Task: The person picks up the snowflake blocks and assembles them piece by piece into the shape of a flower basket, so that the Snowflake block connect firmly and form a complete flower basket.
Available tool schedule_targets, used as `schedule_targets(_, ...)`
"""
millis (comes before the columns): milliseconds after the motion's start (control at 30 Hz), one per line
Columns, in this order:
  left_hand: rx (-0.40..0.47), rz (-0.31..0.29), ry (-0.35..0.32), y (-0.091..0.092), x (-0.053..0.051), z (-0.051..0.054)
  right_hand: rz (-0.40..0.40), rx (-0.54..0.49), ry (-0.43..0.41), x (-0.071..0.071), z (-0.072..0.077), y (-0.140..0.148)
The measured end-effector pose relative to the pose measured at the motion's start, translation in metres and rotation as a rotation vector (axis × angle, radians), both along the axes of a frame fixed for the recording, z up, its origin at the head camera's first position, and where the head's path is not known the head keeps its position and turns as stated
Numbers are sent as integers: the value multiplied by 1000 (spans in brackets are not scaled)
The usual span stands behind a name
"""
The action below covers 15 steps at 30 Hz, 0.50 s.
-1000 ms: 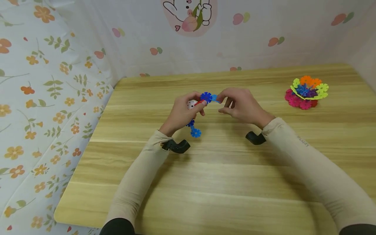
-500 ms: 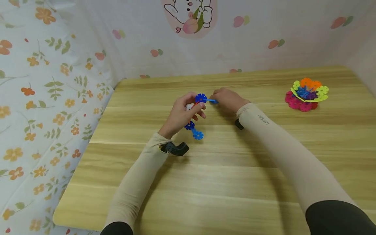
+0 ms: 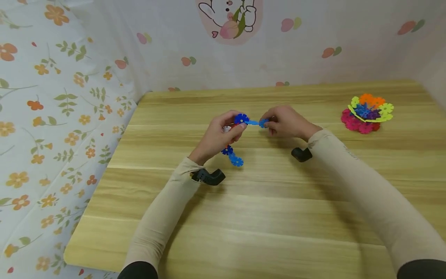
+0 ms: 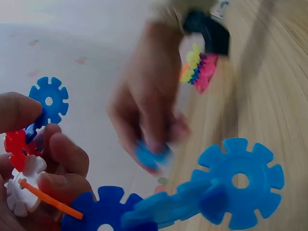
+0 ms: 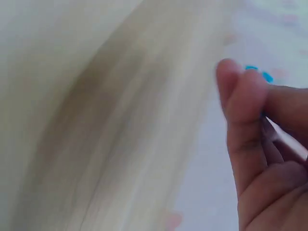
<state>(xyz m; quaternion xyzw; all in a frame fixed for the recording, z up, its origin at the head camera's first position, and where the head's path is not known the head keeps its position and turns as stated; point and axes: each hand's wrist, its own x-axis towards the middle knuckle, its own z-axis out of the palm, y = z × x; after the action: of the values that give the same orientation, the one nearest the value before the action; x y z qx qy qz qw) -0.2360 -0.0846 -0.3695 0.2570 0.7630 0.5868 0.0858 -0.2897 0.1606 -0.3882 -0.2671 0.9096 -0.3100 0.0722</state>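
Note:
My left hand [image 3: 223,131] holds a chain of plastic snowflake discs between thumb and fingers. In the left wrist view the chain has a white disc [image 4: 26,192], a red disc [image 4: 17,148], an orange disc [image 4: 50,198] seen edge-on, and dark blue and light blue discs at both ends. One end is a light blue disc [image 4: 57,98] above the thumb; the other end, a light blue disc [image 4: 262,180], hangs below the hand. My right hand [image 3: 287,122] pinches another light blue snowflake disc [image 3: 263,123] near the upper end. The left wrist view shows a gap between them.
A flower built of pink, yellow, orange, blue and purple snowflake discs [image 3: 366,112] stands at the back right of the wooden table [image 3: 265,217]. A printed cloth [image 3: 156,50] hangs behind the table. Black wrist mounts [image 3: 210,177] jut from both sleeves.
My right hand went left to the chain's upper end, then moved back right, and a light blue disc now shows in its fingers. The left hand stays nearly in place, still holding the chain.

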Motion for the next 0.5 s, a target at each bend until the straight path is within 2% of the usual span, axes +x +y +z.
schedule_targets(100,-18,-5,33,4,2,0,-89,-229,-59,30,16,4)
schedule_targets(200,-9,-2,59,7,4,0,-131,-397,-56,53,28,3)
schedule_targets(333,23,-5,81,11,6,1,-139,-501,-32,70,35,2)
schedule_targets(500,28,-16,114,16,7,2,-143,-559,0,81,33,6)
